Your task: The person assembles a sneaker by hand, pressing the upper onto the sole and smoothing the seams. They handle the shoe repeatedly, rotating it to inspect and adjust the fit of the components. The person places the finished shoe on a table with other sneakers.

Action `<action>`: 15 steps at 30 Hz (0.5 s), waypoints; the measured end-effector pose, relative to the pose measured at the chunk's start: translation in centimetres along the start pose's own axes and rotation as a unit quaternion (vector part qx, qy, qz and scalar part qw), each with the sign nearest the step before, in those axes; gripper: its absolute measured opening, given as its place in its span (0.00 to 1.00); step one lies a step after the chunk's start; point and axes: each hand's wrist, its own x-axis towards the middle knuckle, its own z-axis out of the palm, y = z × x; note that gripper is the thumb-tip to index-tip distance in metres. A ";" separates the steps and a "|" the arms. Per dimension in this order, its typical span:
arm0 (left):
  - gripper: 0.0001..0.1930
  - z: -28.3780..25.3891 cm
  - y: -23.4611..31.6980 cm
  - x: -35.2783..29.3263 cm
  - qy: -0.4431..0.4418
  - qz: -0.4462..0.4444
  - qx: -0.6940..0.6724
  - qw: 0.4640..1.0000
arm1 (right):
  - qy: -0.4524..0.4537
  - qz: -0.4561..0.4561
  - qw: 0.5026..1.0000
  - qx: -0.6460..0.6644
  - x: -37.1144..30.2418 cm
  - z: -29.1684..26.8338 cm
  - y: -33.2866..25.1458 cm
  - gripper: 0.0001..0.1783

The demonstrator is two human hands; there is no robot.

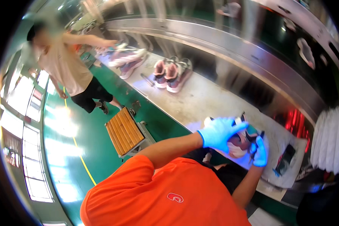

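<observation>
A sneaker (238,146) in pink, white and teal with dark trim lies on the pale workbench (199,101), between my two hands in blue gloves. My left hand (219,133) comes across from the left and grips its upper, covering much of it. On the shoe's right side, my right hand (259,153) has its fingers bent in against the dark trim. Something white shows just behind my left hand; its kind is hidden. Farther up the bench stand several pink and white sneakers (172,74).
A person (69,67) at the far left reaches toward more sneakers (128,59) on the bench. A slatted wooden stool (124,131) stands on the green floor. A metal machine frame (199,35) runs behind the bench. A dark flat object (286,158) lies at right, near white stacked material (329,141).
</observation>
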 end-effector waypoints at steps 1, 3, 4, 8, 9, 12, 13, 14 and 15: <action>0.60 0.0 0.2 0.1 -0.003 0.002 -0.007 1.000 | 0.005 0.010 1.000 0.004 0.5 -2.4 1.6 0.27; 0.63 1.4 -1.0 0.3 0.024 0.021 -0.022 0.999 | 0.013 0.023 0.999 0.021 0.5 -3.7 2.4 0.32; 0.63 1.6 -1.2 0.5 0.028 0.024 -0.027 0.999 | 0.012 0.013 1.000 0.014 0.2 -4.0 2.4 0.34; 0.65 1.7 -1.4 -0.1 0.031 0.018 -0.030 0.999 | 0.010 -0.034 0.999 0.007 0.6 -1.0 0.2 0.42; 0.65 1.5 -1.5 0.0 0.024 0.011 -0.032 0.999 | 0.009 -0.016 1.000 0.009 0.7 -2.7 0.6 0.43; 0.65 1.6 -1.6 -0.2 0.023 -0.001 -0.037 0.999 | 0.009 -0.023 1.000 0.012 0.9 -2.6 0.6 0.46; 0.65 1.4 -1.5 -0.2 0.015 0.001 -0.044 0.999 | 0.015 -0.036 0.999 0.016 0.8 -2.7 0.9 0.47; 0.66 1.5 -1.6 0.1 0.015 -0.003 -0.051 0.999 | 0.019 -0.050 0.998 0.020 1.0 -2.9 1.2 0.49; 0.66 1.4 -1.7 0.2 0.016 -0.001 -0.053 0.998 | 0.022 -0.063 0.997 0.024 1.2 -3.1 1.5 0.50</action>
